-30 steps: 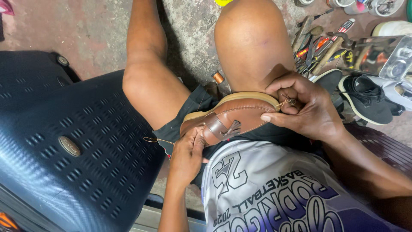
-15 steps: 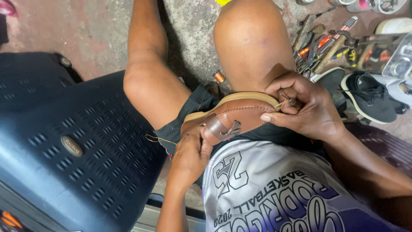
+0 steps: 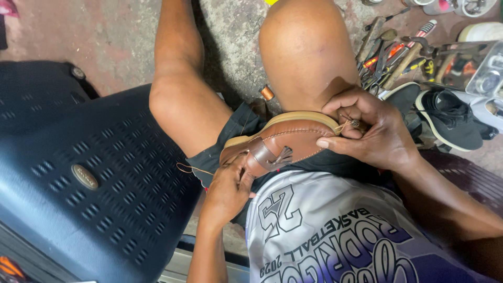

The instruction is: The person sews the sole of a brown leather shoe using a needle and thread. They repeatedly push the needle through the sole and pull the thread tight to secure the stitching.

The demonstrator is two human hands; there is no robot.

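Note:
A brown leather loafer (image 3: 285, 142) with a tan sole lies on its side across my lap, toe to the right. My left hand (image 3: 228, 191) grips its heel end, thumb against the strap with the tassel. My right hand (image 3: 369, 128) wraps over the toe and pinches a small awl-like tool with tan thread at the sole's edge. A loose length of tan thread (image 3: 189, 169) trails off to the left of the heel.
A dark blue plastic chair (image 3: 89, 178) fills the left side. Hand tools (image 3: 390, 50) lie scattered on the concrete at the upper right, beside black sneakers (image 3: 445, 118) and a clear container (image 3: 484, 71). My bare knees rise ahead of the shoe.
My left hand has shifted slightly up onto the heel of the shoe. The right hand and the shoe have stayed almost still.

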